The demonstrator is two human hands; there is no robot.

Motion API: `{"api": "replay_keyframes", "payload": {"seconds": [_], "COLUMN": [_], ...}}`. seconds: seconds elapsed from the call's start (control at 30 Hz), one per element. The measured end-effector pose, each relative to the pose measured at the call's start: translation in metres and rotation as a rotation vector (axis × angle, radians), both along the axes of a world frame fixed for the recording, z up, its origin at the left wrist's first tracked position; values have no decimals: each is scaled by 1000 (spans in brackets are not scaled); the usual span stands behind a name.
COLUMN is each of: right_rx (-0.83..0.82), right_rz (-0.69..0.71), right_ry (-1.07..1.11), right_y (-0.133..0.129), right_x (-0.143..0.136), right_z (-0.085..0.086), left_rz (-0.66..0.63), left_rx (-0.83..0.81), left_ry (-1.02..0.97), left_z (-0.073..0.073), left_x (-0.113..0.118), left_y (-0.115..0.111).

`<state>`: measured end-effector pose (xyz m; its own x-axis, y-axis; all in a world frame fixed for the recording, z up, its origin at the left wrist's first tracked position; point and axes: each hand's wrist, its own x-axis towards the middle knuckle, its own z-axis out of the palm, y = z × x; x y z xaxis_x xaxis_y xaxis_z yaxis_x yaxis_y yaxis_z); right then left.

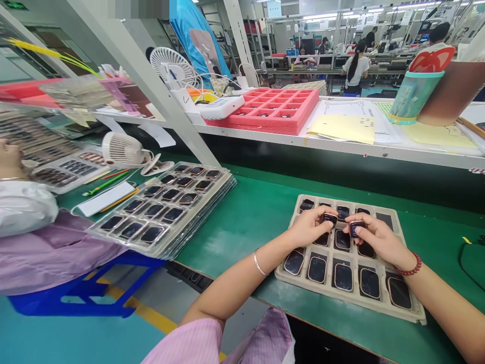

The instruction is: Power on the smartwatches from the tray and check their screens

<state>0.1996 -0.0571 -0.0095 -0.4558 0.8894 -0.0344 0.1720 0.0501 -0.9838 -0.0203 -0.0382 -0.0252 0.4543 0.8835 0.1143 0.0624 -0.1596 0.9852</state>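
Over a beige tray (326,287) of dark-faced watches, both hands are raised close together. My left hand (312,225) has its fingers closed on a small watch (329,218) with its screen up. In my right hand (373,235) is another watch (356,228), pinched between thumb and fingers, with light marks on its dark screen. The two watches are apart. Rows of watches lie in the tray's pockets, such as one front watch (343,276); some in the middle rows are partly hidden by my hands.
Left of the tray, a stack of clear trays (182,222) holds more watches. A white fan (123,149) stands behind it. The shelf (341,145) carries a pink foam tray (265,124), papers and a cup (415,96). Another person's sleeve (26,207) is at far left.
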Motion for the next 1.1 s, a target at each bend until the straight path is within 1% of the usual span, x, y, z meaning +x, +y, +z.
{"api": "replay_keyframes", "payload": {"seconds": [0.07, 0.17, 0.43, 0.63, 0.8, 1.1], "right_rx": [-4, -4, 9, 22, 16, 32], "right_rz": [7, 13, 3, 30, 22, 26], "right_ry": [-3, -6, 4, -16, -16, -28], "right_y": [0, 0, 0, 1, 0, 0], "right_x": [0, 0, -1, 0, -2, -2], "right_z": [1, 1, -2, -3, 0, 1], "left_rz": [-13, -20, 16, -18, -13, -4], "left_rx": [-40, -66, -27, -31, -22, -19], "left_ry": [-60, -86, -45, -38, -19, -11], "left_z": [0, 1, 3, 1, -2, 0], "left_x": [1, 2, 1, 1, 1, 1], "left_y": [0, 0, -1, 0, 1, 0]}}
